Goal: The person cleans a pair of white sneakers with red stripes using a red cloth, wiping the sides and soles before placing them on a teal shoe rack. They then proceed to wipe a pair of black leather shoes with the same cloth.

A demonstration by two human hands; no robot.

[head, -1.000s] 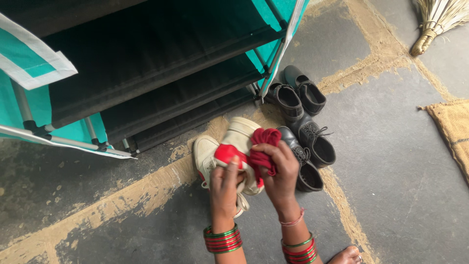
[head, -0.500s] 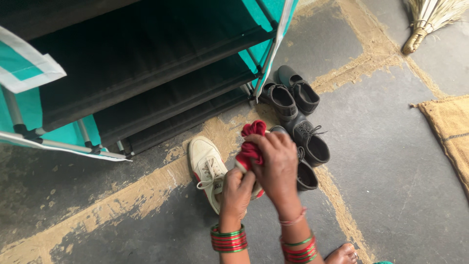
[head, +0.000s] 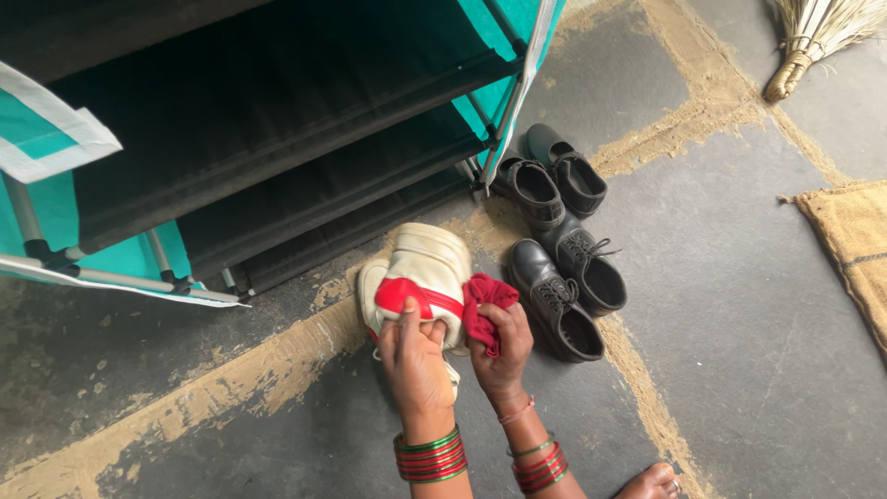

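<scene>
My left hand [head: 416, 359] grips the heel end of a cream-white sneaker with a red band [head: 427, 270], held sole-up above the floor. A second white sneaker [head: 370, 288] lies under it, mostly hidden. My right hand [head: 502, 346] is closed around a crumpled red cloth [head: 482, 307] pressed against the right side of the held sneaker. Both wrists wear red and green bangles.
An open teal fabric shoe rack with dark shelves [head: 277, 157] stands just beyond the sneakers. Two pairs of black shoes [head: 564, 249] sit to the right on the stone floor. A broom [head: 813, 42] lies at top right, a burlap mat [head: 855, 240] at the right edge, my foot [head: 651, 482] below.
The sneaker has been turned over and lifted so its cream sole and red band face up. The red cloth has moved from the top of the shoe to its right side.
</scene>
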